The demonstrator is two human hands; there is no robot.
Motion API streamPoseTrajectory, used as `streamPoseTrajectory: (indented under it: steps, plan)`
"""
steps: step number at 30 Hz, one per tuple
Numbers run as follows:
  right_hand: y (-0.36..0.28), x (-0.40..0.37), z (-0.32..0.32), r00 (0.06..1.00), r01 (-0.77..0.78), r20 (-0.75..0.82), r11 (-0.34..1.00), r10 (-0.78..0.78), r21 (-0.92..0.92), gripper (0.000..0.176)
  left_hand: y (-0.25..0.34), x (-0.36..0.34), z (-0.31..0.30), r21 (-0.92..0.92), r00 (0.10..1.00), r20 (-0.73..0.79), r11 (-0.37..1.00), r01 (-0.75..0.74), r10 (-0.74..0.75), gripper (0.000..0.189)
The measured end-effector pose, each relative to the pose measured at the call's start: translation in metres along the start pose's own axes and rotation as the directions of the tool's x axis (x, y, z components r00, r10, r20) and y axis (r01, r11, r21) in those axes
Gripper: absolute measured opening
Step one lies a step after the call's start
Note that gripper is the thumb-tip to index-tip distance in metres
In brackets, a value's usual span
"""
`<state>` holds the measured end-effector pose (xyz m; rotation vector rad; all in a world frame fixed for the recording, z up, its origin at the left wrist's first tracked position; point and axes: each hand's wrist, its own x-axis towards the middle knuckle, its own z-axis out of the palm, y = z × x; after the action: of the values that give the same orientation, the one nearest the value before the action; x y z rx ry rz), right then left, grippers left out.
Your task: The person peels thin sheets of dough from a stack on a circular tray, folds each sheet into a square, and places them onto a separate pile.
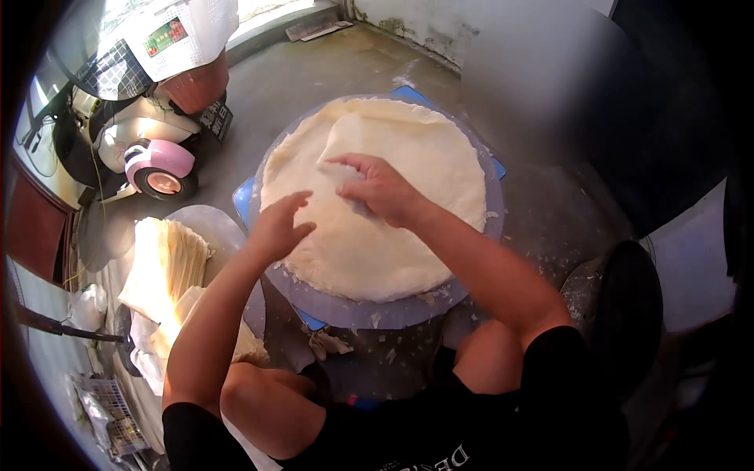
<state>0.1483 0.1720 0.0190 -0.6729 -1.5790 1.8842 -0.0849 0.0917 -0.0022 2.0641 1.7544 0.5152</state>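
A large round layer of pale, dough-like sheets (393,251) covers most of a grey round board (353,315). Near the top of it, a strip-shaped flap (344,135) lies folded over the surface. My right hand (381,188) is over the middle, index finger and thumb apart, its fingertips close to the lower end of that flap. To its left, my left hand (281,226) hovers at the sheets' left side with fingers spread. Neither hand shows anything in its fingers.
Blue corners of a support (243,196) stick out under the board. At left, a stack of folded pale sheets (169,263) rests on another round board (216,224). A scooter with a pink-fendered wheel (163,182) and a white basket (169,39) stand beyond. Scraps dot the floor.
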Motion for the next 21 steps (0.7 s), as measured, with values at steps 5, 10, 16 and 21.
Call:
streamPoseTrajectory:
  steps: [5, 10, 16, 21]
  plan:
    - [-0.014, -0.034, 0.051, 0.949, 0.132, 0.305, 0.982, -0.085, -0.137, 0.048, -0.042, 0.062, -0.002, 0.022, 0.929, -0.347, 0.991, -0.131, 0.13, 0.078]
    - [-0.027, -0.069, 0.075, 0.861, 0.048, 0.508, 0.988, 0.033, -0.145, 0.049, -0.022, 0.041, -0.025, 0.311, 0.898, -0.152, 0.882, -0.354, 0.414, 0.066]
    - [-0.056, -0.103, 0.083, 0.776, -0.147, 0.615, 0.988, 0.144, -0.047, 0.05, -0.006, -0.015, -0.065, 0.347, 0.863, -0.034, 0.816, -0.462, 0.503, 0.02]
    - [-0.093, -0.134, 0.093, 0.807, 0.067, 0.587, 0.998, -0.065, 0.018, 0.05, 0.021, -0.078, -0.109, 0.341, 0.875, -0.088, 0.84, -0.422, 0.476, 0.016]
